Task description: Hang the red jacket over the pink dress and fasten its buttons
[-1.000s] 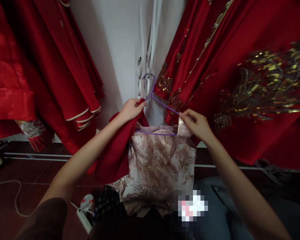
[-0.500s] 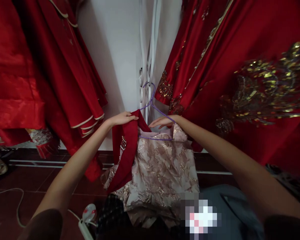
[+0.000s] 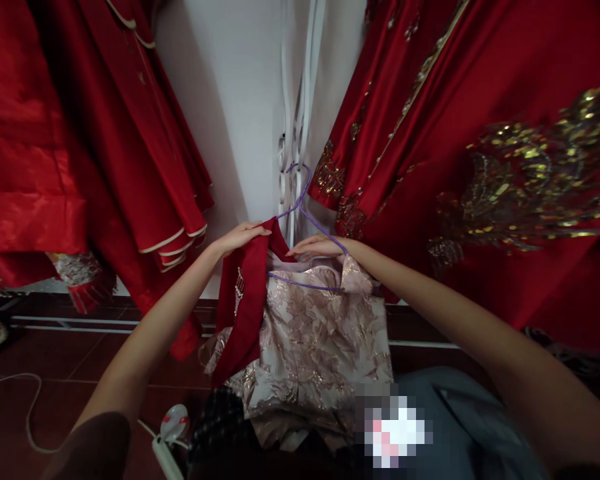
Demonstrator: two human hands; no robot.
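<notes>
A purple wire hanger point(image 3: 303, 200) carries a pale gold-and-pink brocade dress point(image 3: 320, 333). Over the hanger's left shoulder lies a red fabric piece point(image 3: 243, 293) with a beaded silver ornament point(image 3: 239, 287). My left hand point(image 3: 245, 235) is closed over the upper edge of this red piece, fingers along its top. Behind the right arm of the hanger, my right hand point(image 3: 317, 248) has its fingers stretched leftward above the dress neckline, with the tips by the red piece's inner edge. Whether those tips touch the cloth, I cannot tell.
Red garments with pale trim point(image 3: 175, 237) hang at left, and red gowns with gold sequins point(image 3: 535, 160) at right. White straps point(image 3: 300, 80) hang down the wall. A power strip point(image 3: 166, 457) and white cable lie low left. Grey-blue fabric point(image 3: 460, 413) sits low right.
The dress and red piece have shifted slightly left, and the hanger's lower bar now tilts down to the right. My right fingers have moved a little left, closer to the red piece.
</notes>
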